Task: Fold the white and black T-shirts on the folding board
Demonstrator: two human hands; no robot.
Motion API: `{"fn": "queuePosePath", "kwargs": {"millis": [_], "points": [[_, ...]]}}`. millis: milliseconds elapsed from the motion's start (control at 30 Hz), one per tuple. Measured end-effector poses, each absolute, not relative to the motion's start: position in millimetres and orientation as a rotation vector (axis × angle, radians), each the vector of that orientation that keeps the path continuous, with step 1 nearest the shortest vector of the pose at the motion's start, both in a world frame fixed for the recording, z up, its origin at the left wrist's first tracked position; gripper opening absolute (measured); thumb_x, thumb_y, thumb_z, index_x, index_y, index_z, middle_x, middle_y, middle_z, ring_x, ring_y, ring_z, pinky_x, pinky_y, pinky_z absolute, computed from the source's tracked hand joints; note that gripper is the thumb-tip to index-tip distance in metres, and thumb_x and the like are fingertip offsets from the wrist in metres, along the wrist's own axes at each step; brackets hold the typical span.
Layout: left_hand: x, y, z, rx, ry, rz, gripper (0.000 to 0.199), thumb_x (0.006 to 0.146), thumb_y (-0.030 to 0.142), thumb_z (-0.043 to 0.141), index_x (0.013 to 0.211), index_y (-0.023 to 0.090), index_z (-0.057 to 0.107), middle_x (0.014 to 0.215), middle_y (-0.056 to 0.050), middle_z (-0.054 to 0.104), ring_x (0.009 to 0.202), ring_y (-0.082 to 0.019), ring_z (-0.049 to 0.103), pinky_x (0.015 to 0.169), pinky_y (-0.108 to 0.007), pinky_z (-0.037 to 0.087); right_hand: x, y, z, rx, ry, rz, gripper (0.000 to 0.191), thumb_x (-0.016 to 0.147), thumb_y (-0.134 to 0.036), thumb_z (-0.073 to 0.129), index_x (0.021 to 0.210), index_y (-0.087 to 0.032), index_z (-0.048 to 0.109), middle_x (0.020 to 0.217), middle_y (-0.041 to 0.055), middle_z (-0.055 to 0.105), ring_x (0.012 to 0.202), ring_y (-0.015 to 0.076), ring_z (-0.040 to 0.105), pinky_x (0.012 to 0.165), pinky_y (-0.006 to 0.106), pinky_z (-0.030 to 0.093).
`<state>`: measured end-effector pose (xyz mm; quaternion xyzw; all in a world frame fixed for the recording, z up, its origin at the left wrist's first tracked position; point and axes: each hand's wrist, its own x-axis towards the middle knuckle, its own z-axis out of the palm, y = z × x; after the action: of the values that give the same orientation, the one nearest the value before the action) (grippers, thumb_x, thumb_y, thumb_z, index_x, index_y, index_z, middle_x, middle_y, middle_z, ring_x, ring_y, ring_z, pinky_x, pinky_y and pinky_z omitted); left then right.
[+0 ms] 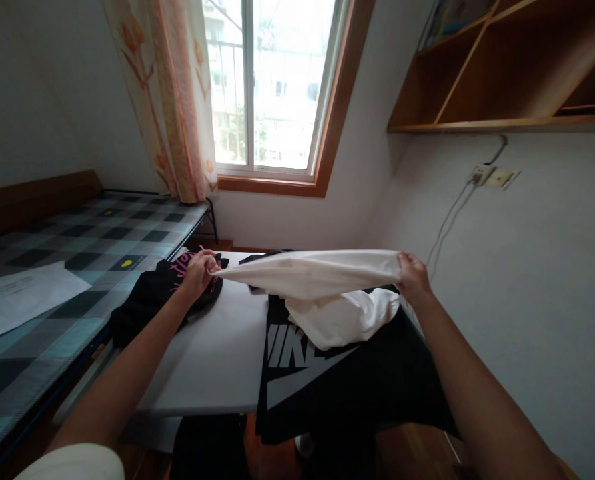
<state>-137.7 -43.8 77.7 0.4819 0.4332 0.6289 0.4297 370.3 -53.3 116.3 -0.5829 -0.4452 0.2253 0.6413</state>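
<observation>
Wooden floor [265,443] shows below the near edge of the white table [202,363]. A black item with grey NIKE lettering [372,387] covers the table's right part and reaches past its near edge. Above the table, the left hand [201,270] and the right hand [414,280] each grip an end of a white cloth [317,272], pulled taut between them; crumpled white fabric [350,317] lies beneath it on the black item. A black garment with pink lettering [147,300] rests at the table's left edge. Left of the table, a bed with a checked mattress [150,230] bears paper sheets [27,297]. Beyond the table stand a flowered curtain [177,100] and a bright window [285,87]; to its right, a wall socket [497,177] sits under wooden shelves [465,83].
</observation>
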Motion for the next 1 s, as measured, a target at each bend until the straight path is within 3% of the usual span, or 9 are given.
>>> {"fn": "queuePosePath", "kwargs": {"millis": [133,300,367,467,600,733,833,900,1000], "points": [[-102.9,-53.9,43.1,1.504,1.283,1.123,0.032,0.07,0.049,0.067,0.068,0.018,0.058,0.051,0.004,0.047,0.049,-0.011,0.042,0.05,-0.023,0.032,356.1,-73.6,89.1,-1.77,-1.518,0.457,0.043,0.066,-0.061,0.063,0.072,-0.018,0.064,0.075,0.0063,0.067,0.074,0.021,0.061,0.07,0.031,0.047],[-63.8,-77.3,30.7,2.263,1.596,0.283,0.053,0.062,0.068,0.066,0.088,0.021,0.069,0.092,-0.006,0.062,0.075,-0.022,0.06,0.064,-0.027,0.041,327.9,-86.3,71.4,-1.878,-2.186,0.608,0.038,0.055,-0.054,0.075,0.072,-0.021,0.068,0.082,0.0058,0.07,0.079,0.025,0.062,0.069,0.03,0.044],[-56.0,-82.5,35.1,2.393,1.617,0.263,0.046,0.07,0.061,0.064,0.094,0.023,0.069,0.1,-0.006,0.06,0.078,-0.021,0.061,0.067,-0.027,0.042,320.9,-85.7,70.4,-1.881,-2.283,0.558,0.029,0.058,-0.047,0.074,0.066,-0.021,0.065,0.075,0.0043,0.068,0.073,0.023,0.061,0.064,0.028,0.042],[-51.3,-83.0,45.8,2.524,1.647,0.388,0.026,0.083,0.044,0.058,0.08,0.021,0.071,0.098,-0.006,0.06,0.082,-0.019,0.061,0.073,-0.029,0.042,312.4,-82.3,73.4,-1.816,-2.289,0.443,0.025,0.069,-0.043,0.064,0.059,-0.02,0.057,0.065,0.0023,0.062,0.064,0.0185,0.056,0.058,0.027,0.037],[-48.6,-77.5,62.6,2.582,1.745,0.625,0.03,0.091,0.03,0.047,0.077,0.018,0.07,0.095,-0.008,0.064,0.088,-0.02,0.06,0.08,-0.031,0.041,299.7,-80.7,84.5,-1.612,-2.078,0.366,0.028,0.077,-0.047,0.054,0.068,-0.02,0.055,0.069,0.0013,0.06,0.064,0.016,0.053,0.059,0.026,0.036],[-36.9,-78.9,71.5,2.441,1.642,0.706,0.036,0.092,0.046,0.045,0.094,0.019,0.068,0.096,-0.008,0.067,0.087,-0.02,0.062,0.077,-0.029,0.044,284.0,-83.1,99.7,-1.514,-1.904,0.318,0.032,0.076,-0.051,0.056,0.071,-0.02,0.059,0.066,0.0012,0.06,0.063,0.0164,0.052,0.061,0.026,0.036],[-22.1,-84.4,66.4,2.425,1.495,0.641,0.062,0.076,0.064,0.059,0.119,0.02,0.06,0.114,-0.011,0.065,0.103,-0.027,0.061,0.084,-0.031,0.044,272.8,-87.0,111.6,-1.475,-1.808,0.255,0.031,0.077,-0.05,0.056,0.071,-0.021,0.061,0.065,0.0016,0.06,0.06,0.0166,0.051,0.061,0.028,0.036],[-12.3,-87.3,60.2,2.416,1.525,0.554,0.076,0.072,0.067,0.062,0.129,0.018,0.053,0.123,-0.015,0.061,0.109,-0.03,0.059,0.088,-0.034,0.043,266.9,-90.5,119.1,-1.444,-1.745,0.215,0.028,0.076,-0.049,0.057,0.073,-0.021,0.061,0.067,0.0023,0.061,0.062,0.0173,0.051,0.062,0.028,0.037],[-1.5,-88.2,54.7,2.366,1.65,0.419,0.073,0.073,0.064,0.06,0.127,0.015,0.053,0.119,-0.018,0.063,0.105,-0.033,0.061,0.085,-0.036,0.044,260.6,-95.4,128.5,-1.386,-1.629,0.171,0.026,0.078,-0.048,0.055,0.079,-0.022,0.059,0.072,0.0027,0.061,0.067,0.0182,0.052,0.066,0.028,0.039]]}}
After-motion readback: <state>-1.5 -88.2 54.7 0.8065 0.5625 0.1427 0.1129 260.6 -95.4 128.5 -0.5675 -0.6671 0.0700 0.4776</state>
